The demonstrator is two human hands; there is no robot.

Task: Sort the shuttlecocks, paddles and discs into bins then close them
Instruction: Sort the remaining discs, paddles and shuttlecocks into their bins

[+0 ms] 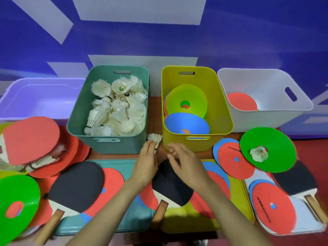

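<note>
Left grip (146, 162): is pinching a shuttlecock (154, 137) by its base, feathers pointing ahead.
Right grip (186, 166): is hovering loosely curled, holding nothing, beside the left grip.
Teal bin (110, 144): is sitting ahead-left of the left grip.
Yellow bin (195, 145): is sitting just ahead of the right grip.

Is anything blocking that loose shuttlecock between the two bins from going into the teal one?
Nothing visible does. The shuttlecock sits by the left hand, right beside the teal bin, which is open on top. It probably only needs lifting over the bin's wall.
</note>
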